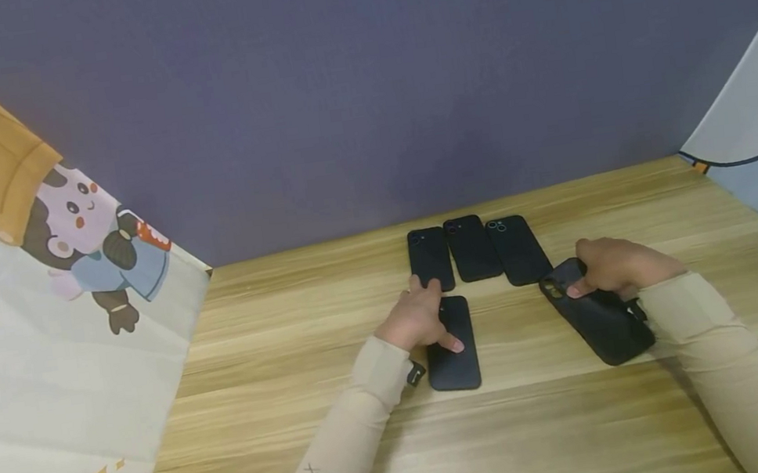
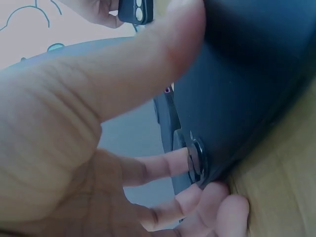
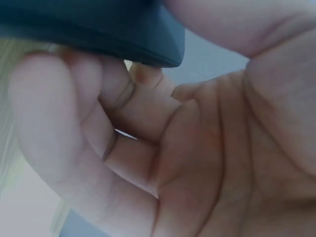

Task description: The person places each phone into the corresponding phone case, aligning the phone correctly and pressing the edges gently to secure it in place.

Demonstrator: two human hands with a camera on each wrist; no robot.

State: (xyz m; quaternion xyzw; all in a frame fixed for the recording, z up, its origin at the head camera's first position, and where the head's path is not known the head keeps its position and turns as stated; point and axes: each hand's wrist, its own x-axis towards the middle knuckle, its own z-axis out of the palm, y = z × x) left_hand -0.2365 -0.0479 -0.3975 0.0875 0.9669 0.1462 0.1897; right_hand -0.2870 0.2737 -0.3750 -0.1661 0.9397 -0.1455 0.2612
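Observation:
My right hand (image 1: 615, 264) grips a black phone case (image 1: 606, 327) near its camera end, thumb on the near face and fingers behind it. The case is tilted up, a camera opening near its upper left corner. In the right wrist view only a dark edge of the case (image 3: 143, 52) shows above the curled fingers. My left hand (image 1: 416, 317) rests on a black phone (image 1: 456, 373) lying flat on the table. Its thumb lies across the phone. In the left wrist view a fingertip touches the camera rings (image 2: 198, 160), and other fingers meet the table beside the edge.
Three more black phones, the left (image 1: 430, 250), middle (image 1: 473, 248) and right one (image 1: 520, 251), lie in a row at the back of the wooden table (image 1: 280, 359). Behind stands a dark blue-grey panel (image 1: 334, 100). A printed cloth (image 1: 27, 374) borders the left side.

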